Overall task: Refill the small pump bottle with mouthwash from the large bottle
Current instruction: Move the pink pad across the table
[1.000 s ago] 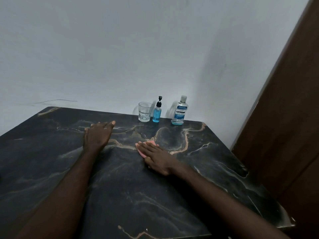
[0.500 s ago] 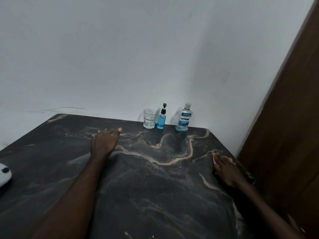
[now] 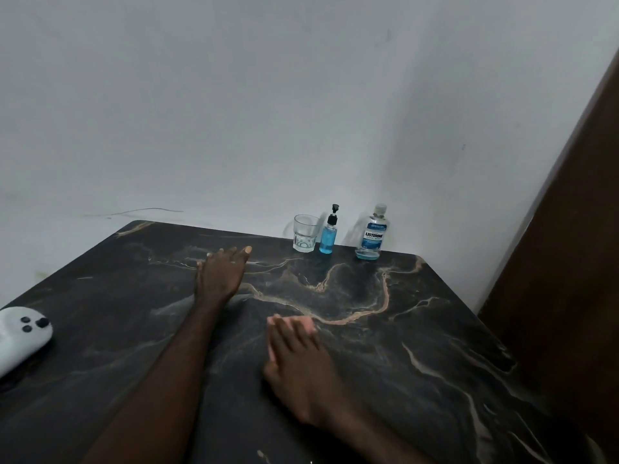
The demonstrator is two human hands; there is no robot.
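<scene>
Right hand [image 3: 294, 356] lies flat on the table [image 3: 418, 356], fingers straight and together, pressing down on what looks like a pink cloth [image 3: 307, 324] that peeps out past the fingertips and along the hand's left edge; nothing is curled or pinched. Half a second ago this hand was out at the table's right edge, and 1 second ago it was near the middle, so it has swept out and come back to the centre, which reads as wiping the surface. Left hand [image 3: 221, 276] has stayed where it was, spread palm-down on the marble and holding nothing, seemingly as a brace. The small pump bottle [image 3: 328, 234] stands upright at the far edge against the wall, its black pump on and its body showing blue, between an empty glass [image 3: 305, 233] just to its left and the large bottle [image 3: 371, 234] near its right, capped, with blue liquid visible at the base. All 3 sit as they did before, well apart from both hands. My judgement is that the refill itself has not begun: this is cleaning ahead of it, and either cap must come off first. A white controller [image 3: 20, 333] rests at the table's left edge.
</scene>
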